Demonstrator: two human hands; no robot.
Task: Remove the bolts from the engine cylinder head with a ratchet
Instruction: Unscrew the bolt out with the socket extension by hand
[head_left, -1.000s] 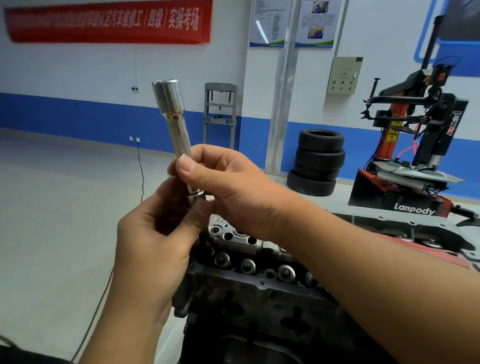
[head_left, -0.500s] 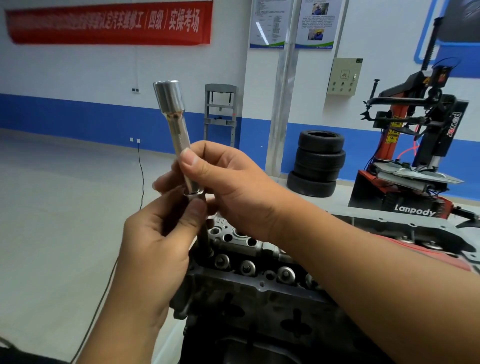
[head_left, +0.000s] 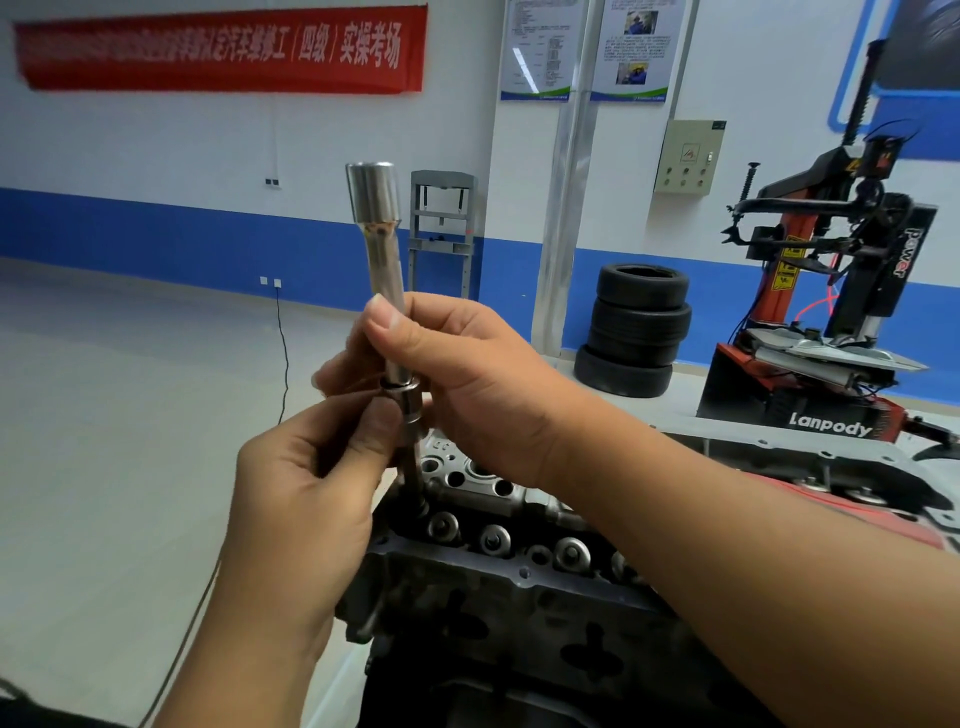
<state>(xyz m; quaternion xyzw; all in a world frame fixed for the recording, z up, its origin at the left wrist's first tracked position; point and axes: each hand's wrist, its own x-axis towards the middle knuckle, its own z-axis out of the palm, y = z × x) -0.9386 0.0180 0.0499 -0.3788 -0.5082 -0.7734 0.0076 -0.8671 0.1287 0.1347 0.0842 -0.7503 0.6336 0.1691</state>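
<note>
Currently both hands meet above the head's (head_left: 519, 587) left end. Right hand (head_left: 467, 384) pinches the socket (head_left: 382, 249), long axis near-upright. Left hand (head_left: 311, 483) pinches the bolt (head_left: 413, 467) hanging just below, tip near its hole. Ratchet unseen.

Both forearms were bare, with no sleeves, gloves, rings or watch in view. The left hand (head_left: 306, 499) and the right hand (head_left: 467, 384) had short, trimmed nails on the fingers (head_left: 384, 317).
</note>
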